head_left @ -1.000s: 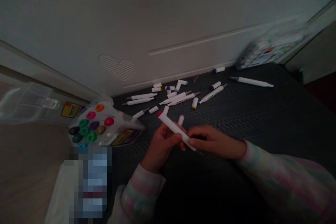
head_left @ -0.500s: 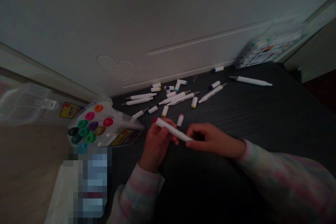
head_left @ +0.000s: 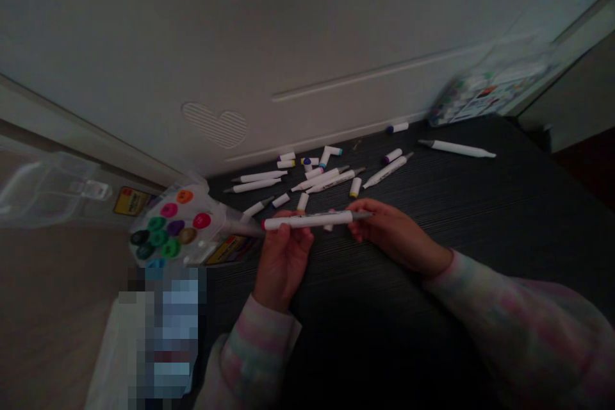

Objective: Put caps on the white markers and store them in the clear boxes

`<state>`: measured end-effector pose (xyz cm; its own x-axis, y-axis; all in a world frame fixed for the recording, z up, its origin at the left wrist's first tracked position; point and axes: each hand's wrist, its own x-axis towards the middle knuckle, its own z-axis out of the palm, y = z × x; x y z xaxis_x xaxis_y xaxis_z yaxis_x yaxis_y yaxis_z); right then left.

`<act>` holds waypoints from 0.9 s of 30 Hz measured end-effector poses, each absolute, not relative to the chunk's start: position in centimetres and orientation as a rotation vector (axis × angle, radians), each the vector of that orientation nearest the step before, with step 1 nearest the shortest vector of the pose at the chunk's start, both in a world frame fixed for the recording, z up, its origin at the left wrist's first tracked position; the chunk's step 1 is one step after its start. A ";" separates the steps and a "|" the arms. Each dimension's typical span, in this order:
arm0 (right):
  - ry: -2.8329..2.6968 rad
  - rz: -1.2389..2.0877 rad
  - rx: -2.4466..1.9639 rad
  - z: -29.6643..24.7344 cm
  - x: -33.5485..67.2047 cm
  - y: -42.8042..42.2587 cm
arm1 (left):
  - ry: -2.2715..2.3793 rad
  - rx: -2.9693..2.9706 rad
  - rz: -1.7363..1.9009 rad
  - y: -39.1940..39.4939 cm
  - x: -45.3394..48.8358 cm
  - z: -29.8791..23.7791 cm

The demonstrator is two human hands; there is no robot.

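My left hand [head_left: 283, 262] is closed around a white marker [head_left: 307, 220], which lies nearly level. The marker's red end points left, and its bare grey tip points right. My right hand [head_left: 398, 237] is beside that tip with its fingers curled; whether it holds anything is hidden. Just behind the held marker a pink-ended cap [head_left: 328, 227] is partly covered. Farther back on the dark table lie several uncapped white markers [head_left: 252, 186] and loose caps, among them a yellow-ended cap [head_left: 355, 188] and a purple-ended cap [head_left: 393, 155].
To the left stands a clear marker case [head_left: 214, 198] holding several capped markers, its clear lid [head_left: 52, 195] beside it. Another filled case [head_left: 490, 93] leans against the white panel [head_left: 336, 32] at the back right. One uncapped marker [head_left: 459, 148] lies near that case.
The held marker has turned from slanting down-right to nearly level and shifted left. Its grey tip now shows beside my right hand, where the fingers covered that end before.
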<state>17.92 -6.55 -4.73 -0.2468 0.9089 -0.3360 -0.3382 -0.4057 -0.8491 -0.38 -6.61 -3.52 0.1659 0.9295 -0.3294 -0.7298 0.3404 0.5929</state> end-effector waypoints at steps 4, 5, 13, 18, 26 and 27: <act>-0.909 1.854 -1.068 -4.4 17.8 -6.9 | 0.763 0.318 1.208 -6.7 -0.3 -3.7; -0.906 1.891 -1.037 -4.3 17.6 -7.1 | 0.770 0.332 1.203 -6.8 -0.3 -3.7; -0.635 2.030 -0.774 -3.9 16.9 -7.9 | 0.772 0.511 1.068 -7.2 0.7 -3.3; -0.499 2.030 -0.707 -4.1 17.2 -7.6 | 0.777 0.603 1.019 -7.3 0.7 -3.7; -0.386 2.010 -0.698 -4.2 17.4 -7.3 | 0.759 0.687 0.988 -7.3 0.6 -4.2; -0.386 2.010 -0.695 -4.1 17.4 -7.3 | 0.761 0.686 0.997 -7.3 0.7 -4.2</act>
<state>17.45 -7.29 -4.15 -0.3959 0.8618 -0.3172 -0.6829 -0.5072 -0.5256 0.65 -7.34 -4.20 0.3390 0.9098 -0.2395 -0.4709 0.3845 0.7940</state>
